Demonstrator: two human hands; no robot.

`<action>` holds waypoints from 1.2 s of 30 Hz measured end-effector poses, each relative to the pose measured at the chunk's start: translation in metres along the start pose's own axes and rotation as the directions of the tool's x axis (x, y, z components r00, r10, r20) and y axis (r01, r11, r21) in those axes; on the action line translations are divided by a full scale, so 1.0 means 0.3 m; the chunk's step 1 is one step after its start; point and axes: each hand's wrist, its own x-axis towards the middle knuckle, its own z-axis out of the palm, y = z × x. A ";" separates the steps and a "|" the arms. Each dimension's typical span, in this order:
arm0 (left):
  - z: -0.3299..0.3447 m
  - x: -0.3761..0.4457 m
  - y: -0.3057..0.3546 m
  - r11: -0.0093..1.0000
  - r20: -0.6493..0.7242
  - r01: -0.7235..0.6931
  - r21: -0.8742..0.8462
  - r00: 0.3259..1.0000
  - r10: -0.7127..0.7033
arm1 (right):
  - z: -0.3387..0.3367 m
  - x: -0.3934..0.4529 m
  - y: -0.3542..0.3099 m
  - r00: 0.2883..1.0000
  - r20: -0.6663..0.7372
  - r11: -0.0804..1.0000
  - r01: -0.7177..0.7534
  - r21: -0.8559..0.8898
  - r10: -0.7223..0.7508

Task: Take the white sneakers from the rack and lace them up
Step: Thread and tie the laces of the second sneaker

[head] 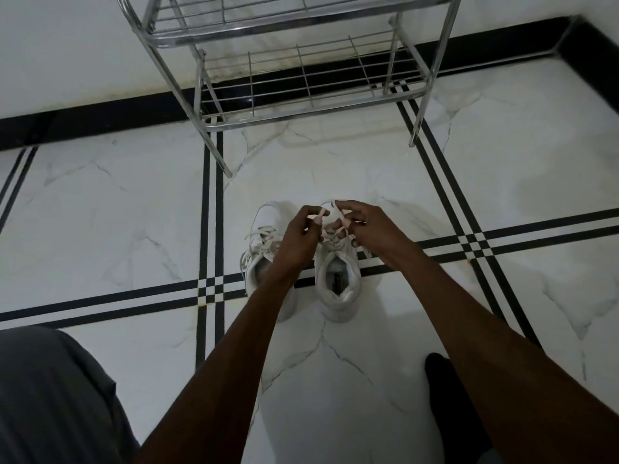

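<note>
Two white sneakers stand side by side on the tiled floor, toes pointing away from me. The left sneaker has loose laces spread over its tongue. Above the right sneaker both hands work its lace. My left hand pinches one lace end between thumb and fingers. My right hand holds the other end, looped over the fingers. The toe of the right sneaker is hidden behind my hands.
A chrome wire shoe rack stands against the wall just beyond the sneakers, its shelves bare. My grey-clad knee fills the lower left and a dark foot rests at the lower right. White marble tiles with black stripes surround the shoes.
</note>
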 end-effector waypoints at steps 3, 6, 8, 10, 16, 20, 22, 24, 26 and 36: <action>0.000 0.011 -0.008 0.992 0.056 -0.046 0.119 0.998 0.040 | 0.004 0.018 0.007 0.995 -0.094 1.000 -0.020 -0.011 0.019; -0.001 0.009 -0.001 0.965 0.100 -0.089 0.246 0.993 0.066 | 0.018 0.041 0.021 0.959 -0.232 0.986 -0.149 0.071 0.162; 0.000 0.012 -0.001 0.951 0.119 -0.113 0.289 0.990 0.081 | 0.022 0.053 0.030 0.962 -0.227 0.989 -0.148 0.021 0.149; -0.001 0.020 0.004 0.931 0.118 -0.113 0.347 0.990 0.077 | 0.021 0.050 0.030 0.985 -0.142 0.995 -0.095 0.022 0.098; 0.013 0.032 0.013 0.914 0.084 -0.098 0.394 0.994 0.070 | 0.019 0.044 0.027 0.997 0.046 0.992 -0.059 0.109 0.054; 0.011 0.047 -0.023 0.940 0.041 -0.047 0.338 0.999 0.035 | 0.045 0.060 0.029 0.983 -0.161 0.987 -0.059 0.146 0.083; 0.000 0.041 -0.015 0.970 0.026 0.026 0.243 0.999 -0.034 | 0.042 0.053 0.037 0.983 -0.154 0.959 -0.049 0.279 0.095; -0.011 0.038 -0.011 0.978 0.015 0.109 0.180 0.993 -0.113 | 0.016 0.043 0.043 0.995 -0.081 0.972 -0.030 0.233 0.051; -0.013 0.041 -0.011 0.978 -0.004 0.144 0.152 0.989 -0.145 | -0.023 0.036 0.035 0.999 0.026 1.000 0.019 0.009 -0.019; -0.011 0.052 -0.019 0.995 0.062 0.092 -0.026 0.994 -0.090 | 0.023 0.055 0.045 0.928 -0.199 0.841 0.175 -0.512 -0.314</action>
